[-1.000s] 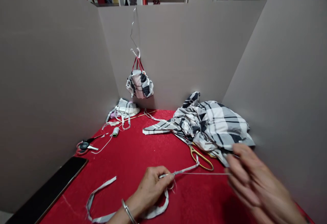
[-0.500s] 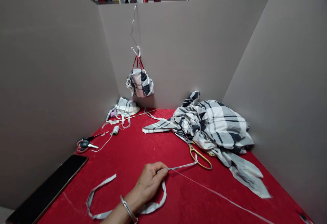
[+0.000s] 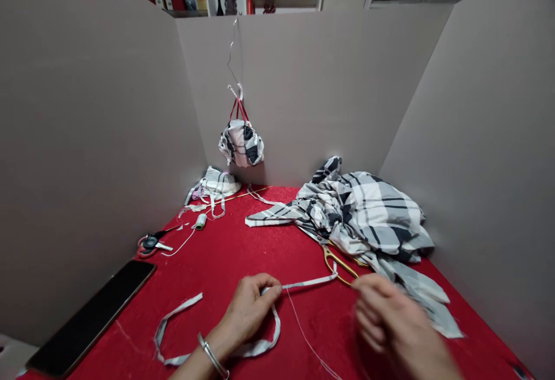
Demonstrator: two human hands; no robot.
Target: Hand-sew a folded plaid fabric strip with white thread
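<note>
My left hand (image 3: 251, 305), with a metal bangle at the wrist, is closed in a pinch on a narrow grey-and-white fabric strip (image 3: 217, 352). One length of the strip runs right to the gold scissors' handles (image 3: 337, 264); the rest loops over the red cloth below and left of my wrist. A thin white thread (image 3: 299, 323) hangs from the strip beside my fingertips and trails down toward the front edge. My right hand (image 3: 390, 316), blurred, has its fingers curled and pressed together, near the scissors handles. Whatever it may hold is too small or blurred to make out.
Crumpled checked cloth (image 3: 373, 212) lies at right, over the scissors' blades. A checked bundle (image 3: 243, 143) hangs from a hook on the back panel. Along the left are a thread spool (image 3: 200, 221), small scissors (image 3: 150, 243), fabric scraps (image 3: 217, 182) and a black tablet-like slab (image 3: 93, 316).
My right hand has come into view at lower right. The thread, stretched taut toward the lower right before, now hangs slack. My left hand keeps its pinch; the view has tilted slightly up.
</note>
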